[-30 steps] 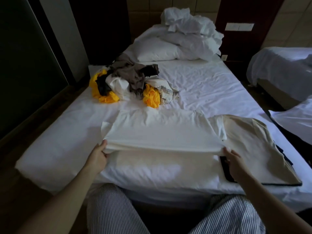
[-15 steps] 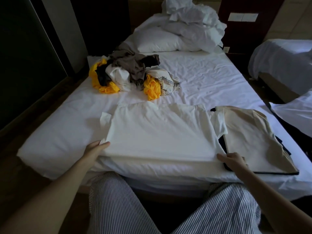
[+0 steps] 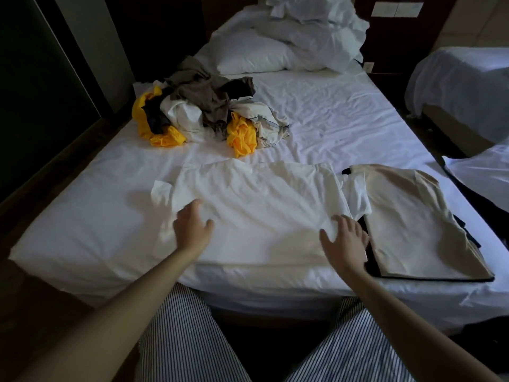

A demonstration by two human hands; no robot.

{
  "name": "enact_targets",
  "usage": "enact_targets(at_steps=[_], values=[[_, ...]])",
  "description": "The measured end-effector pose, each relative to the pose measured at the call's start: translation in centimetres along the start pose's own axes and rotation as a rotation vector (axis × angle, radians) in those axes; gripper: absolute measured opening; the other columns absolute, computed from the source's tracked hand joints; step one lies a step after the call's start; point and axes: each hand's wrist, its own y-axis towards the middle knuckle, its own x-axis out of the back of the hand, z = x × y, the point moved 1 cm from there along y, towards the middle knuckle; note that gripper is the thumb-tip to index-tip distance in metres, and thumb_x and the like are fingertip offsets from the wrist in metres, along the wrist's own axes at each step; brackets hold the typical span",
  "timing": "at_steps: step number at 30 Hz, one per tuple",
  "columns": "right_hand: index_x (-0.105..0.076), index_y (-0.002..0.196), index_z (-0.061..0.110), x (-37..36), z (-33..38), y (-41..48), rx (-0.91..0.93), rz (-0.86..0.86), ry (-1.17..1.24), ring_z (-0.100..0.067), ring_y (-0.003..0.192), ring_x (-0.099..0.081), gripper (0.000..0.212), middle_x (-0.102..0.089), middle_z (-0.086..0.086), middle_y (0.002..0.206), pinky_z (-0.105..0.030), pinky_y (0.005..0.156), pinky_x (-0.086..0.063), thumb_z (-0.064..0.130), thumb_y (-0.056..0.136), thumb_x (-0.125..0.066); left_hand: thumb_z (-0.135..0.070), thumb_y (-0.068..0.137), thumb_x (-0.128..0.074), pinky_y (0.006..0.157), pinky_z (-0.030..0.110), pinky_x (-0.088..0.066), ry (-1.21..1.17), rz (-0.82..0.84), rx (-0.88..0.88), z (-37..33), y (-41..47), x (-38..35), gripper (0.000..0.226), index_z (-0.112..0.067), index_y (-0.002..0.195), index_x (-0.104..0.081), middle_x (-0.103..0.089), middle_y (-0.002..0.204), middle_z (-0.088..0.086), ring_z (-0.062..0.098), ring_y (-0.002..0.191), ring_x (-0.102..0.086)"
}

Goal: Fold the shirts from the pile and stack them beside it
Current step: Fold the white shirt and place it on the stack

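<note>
From the head camera, the white shirt (image 3: 256,208) is lying flat at the middle of the bed's (image 3: 344,119) near edge. Its long axis is running left to right, parallel to that edge. One short sleeve is poking out at the left end and another at the right end, the right one touching the stack beside it. Which way the collar is pointing, I cannot tell.

The left hand (image 3: 191,230) is sitting over the shirt's near left corner with its fingers (image 3: 192,209) loosely spread and gripping nothing. The right hand (image 3: 344,241) is over the near right corner, fingers splayed wide and likewise holding nothing. Both hands are a little blurred, so whether the palms are pressing on the cloth is hard to say.

Just right of the shirt, at the bed's near right corner, the folded stack (image 3: 413,221) is lying with a beige shirt on top and dark cloth showing beneath its edges.

The pile (image 3: 203,114) is sitting by the bed's left edge, beyond the white shirt: yellow, brown, black and white garments tangled together.

White pillows (image 3: 256,56) and a crumpled duvet (image 3: 316,23) are heaped at the far end. Striped trousers (image 3: 179,340) are showing at the bottom.
</note>
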Motion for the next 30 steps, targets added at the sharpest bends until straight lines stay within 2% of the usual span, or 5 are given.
enact_targets(at_steps=[5, 10, 15, 20, 30], values=[[-0.033, 0.144, 0.018, -2.1, 4.7, 2.0, 0.261, 0.192, -0.067, -0.017, 0.145, -0.015, 0.052, -0.028, -0.001, 0.154, -0.034, 0.115, -0.006, 0.037, 0.097, -0.044, -0.023, 0.095, -0.047, 0.109, 0.033, -0.023, 0.136, 0.278, -0.388, -5.4, 0.5, -3.6, 0.060, -0.014, 0.149, -0.023, -0.023, 0.156, 0.006, 0.024, 0.140, -0.024], [-0.012, 0.151, 0.024, -5.3, 6.2, 4.8, 0.398, 0.412, -0.199, -0.017, 0.147, 0.005, 0.057, -0.002, 0.000, 0.160, -0.033, 0.116, 0.007, 0.045, 0.100, -0.026, -0.036, 0.102, -0.029, 0.115, 0.032, -0.008, 0.352, 0.400, -0.573, -7.3, 1.9, -7.2, 0.056, -0.023, 0.153, -0.009, -0.005, 0.161, 0.000, 0.016, 0.146, -0.008], [-0.004, 0.151, 0.031, -8.8, 4.3, 7.0, 0.465, 0.524, -0.235, -0.014, 0.146, 0.004, 0.093, -0.003, 0.007, 0.159, -0.030, 0.115, 0.008, 0.076, 0.072, 0.016, -0.046, 0.100, -0.023, 0.114, 0.029, 0.004, 0.397, 0.416, -0.626, -6.4, 4.6, -10.0, 0.054, -0.033, 0.151, -0.012, -0.003, 0.160, -0.009, 0.009, 0.146, -0.001], [-0.013, 0.149, 0.038, -8.9, 2.1, 11.7, 0.404, 0.432, -0.269, -0.014, 0.146, 0.000, 0.081, -0.006, 0.010, 0.159, -0.029, 0.114, 0.009, 0.065, 0.074, 0.005, -0.062, 0.076, 0.004, 0.115, 0.034, -0.004, 0.443, 0.302, -0.534, -3.0, 11.1, -9.2, 0.080, -0.038, 0.149, -0.018, -0.015, 0.158, -0.011, 0.011, 0.146, -0.012], [-0.010, 0.150, 0.032, -9.3, 0.1, 18.9, 0.042, 0.380, -0.238, -0.026, 0.146, 0.004, 0.055, -0.002, 0.003, 0.160, -0.038, 0.116, 0.002, 0.044, 0.099, -0.025, -0.050, 0.090, -0.018, 0.112, 0.041, -0.015, 0.399, 0.116, -0.254, 1.6, 17.6, -7.6, 0.061, -0.032, 0.145, -0.034, -0.027, 0.155, -0.003, 0.015, 0.143, -0.021]])
